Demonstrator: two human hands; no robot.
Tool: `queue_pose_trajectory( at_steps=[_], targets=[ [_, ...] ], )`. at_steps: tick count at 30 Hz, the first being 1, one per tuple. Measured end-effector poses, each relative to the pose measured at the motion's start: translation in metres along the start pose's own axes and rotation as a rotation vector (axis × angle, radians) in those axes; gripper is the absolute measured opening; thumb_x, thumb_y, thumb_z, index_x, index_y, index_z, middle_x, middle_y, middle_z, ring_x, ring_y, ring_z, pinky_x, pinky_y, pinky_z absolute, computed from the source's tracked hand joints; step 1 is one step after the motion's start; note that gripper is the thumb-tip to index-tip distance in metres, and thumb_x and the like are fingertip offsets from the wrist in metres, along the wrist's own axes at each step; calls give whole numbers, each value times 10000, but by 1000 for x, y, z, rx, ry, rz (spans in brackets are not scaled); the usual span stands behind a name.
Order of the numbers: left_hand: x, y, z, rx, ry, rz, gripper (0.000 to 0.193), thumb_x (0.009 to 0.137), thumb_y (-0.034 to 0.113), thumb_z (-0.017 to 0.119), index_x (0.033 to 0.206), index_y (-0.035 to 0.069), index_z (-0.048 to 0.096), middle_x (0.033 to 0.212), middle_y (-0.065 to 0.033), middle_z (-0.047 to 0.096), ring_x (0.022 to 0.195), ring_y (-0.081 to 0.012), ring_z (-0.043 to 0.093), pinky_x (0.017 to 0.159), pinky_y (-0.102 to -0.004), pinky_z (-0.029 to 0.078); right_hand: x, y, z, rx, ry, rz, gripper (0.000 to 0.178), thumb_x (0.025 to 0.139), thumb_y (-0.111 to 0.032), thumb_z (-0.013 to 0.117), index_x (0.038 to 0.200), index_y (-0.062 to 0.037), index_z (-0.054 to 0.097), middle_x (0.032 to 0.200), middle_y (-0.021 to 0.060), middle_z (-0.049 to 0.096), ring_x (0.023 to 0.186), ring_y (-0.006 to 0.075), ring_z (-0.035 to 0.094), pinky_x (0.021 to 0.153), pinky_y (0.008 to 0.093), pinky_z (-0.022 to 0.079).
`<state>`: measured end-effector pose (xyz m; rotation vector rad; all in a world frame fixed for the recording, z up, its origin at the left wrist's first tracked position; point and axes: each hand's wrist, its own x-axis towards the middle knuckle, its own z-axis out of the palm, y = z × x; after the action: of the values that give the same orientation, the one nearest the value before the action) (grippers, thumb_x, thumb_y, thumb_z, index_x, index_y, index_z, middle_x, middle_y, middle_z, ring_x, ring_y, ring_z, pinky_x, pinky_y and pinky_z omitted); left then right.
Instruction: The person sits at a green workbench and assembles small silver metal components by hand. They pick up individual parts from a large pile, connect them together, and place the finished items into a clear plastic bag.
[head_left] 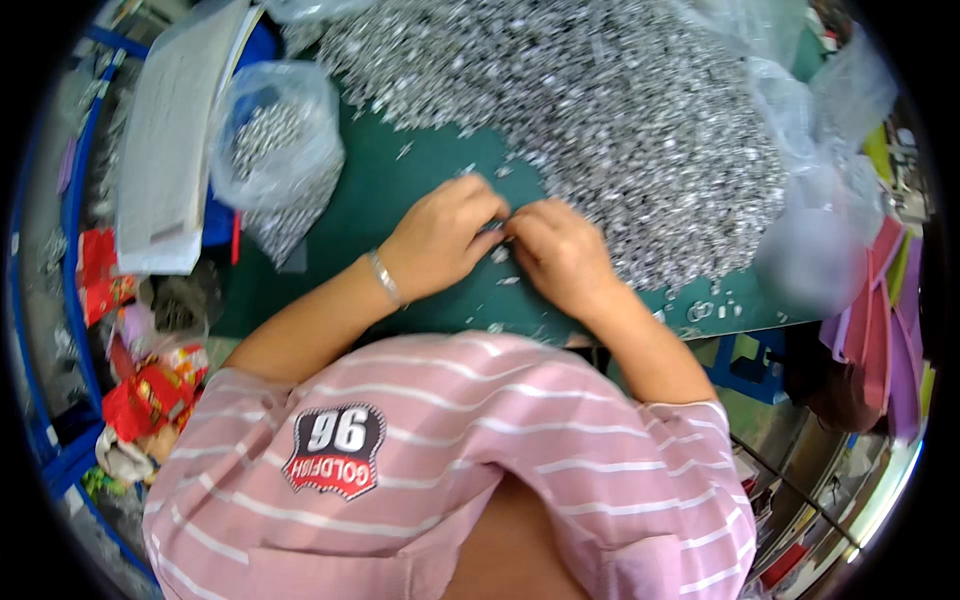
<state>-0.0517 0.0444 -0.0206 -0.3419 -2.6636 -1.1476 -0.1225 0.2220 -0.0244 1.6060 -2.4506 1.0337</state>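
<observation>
My left hand (447,235) and my right hand (566,255) meet fingertip to fingertip over the green tabletop (390,165). Both are closed in a pinch, and whatever sits between the fingers is too small and too covered to name. A silvery bracelet circles my left wrist. Just beyond my right hand spreads a big heap of small shiny metal parts (640,130). A few loose metal pieces (508,281) lie on the green surface around and below my fingers.
Left of my hands stands a clear plastic bag (325,150) partly filled with metal parts. Beside it are stacked papers (170,150) and a blue rack (72,220). Plastic bags (815,210) hang at the right table edge, and a blue stool (755,365) stands below.
</observation>
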Motion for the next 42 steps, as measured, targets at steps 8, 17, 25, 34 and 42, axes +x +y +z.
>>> queue_pose_trajectory(
  at_steps=[8,17,25,34,42],
  targets=[
    [8,8,2,104,-63,26,187,704,87,724,863,51,633,840,-88,552,808,-279,555,735,-373,440,19,19,-85,354,408,457,202,789,-66,697,985,-38,652,823,77,661,670,116,597,628,255,485],
    [3,-2,-14,-40,143,-56,70,754,-34,648,806,2,617,771,-94,568,665,-204,563,550,-268,444,-43,251,-289,-358,686,765,343,835,-154,625,1093,72,613,939,109,678,773,130,641,710,266,501],
    [-30,-12,-18,132,99,-161,132,759,9,643,888,18,616,887,-103,554,813,-283,568,706,-342,461,18,20,-94,-57,233,236,146,809,-55,651,955,-55,662,905,99,664,802,211,635,703,313,492],
    [-29,-7,-13,85,-51,-7,166,685,15,702,820,47,610,885,-78,521,850,-270,545,749,-355,449,5,-1,-6,182,-57,148,176,745,43,630,910,-20,629,862,113,573,770,291,585,690,358,492],
    [-27,-10,-25,-174,301,-374,92,777,-22,668,857,7,635,858,-44,602,694,-100,570,626,-211,466,34,-11,20,230,-63,39,140,743,17,638,882,-5,634,873,138,582,781,322,594,684,378,494]
  ],
)
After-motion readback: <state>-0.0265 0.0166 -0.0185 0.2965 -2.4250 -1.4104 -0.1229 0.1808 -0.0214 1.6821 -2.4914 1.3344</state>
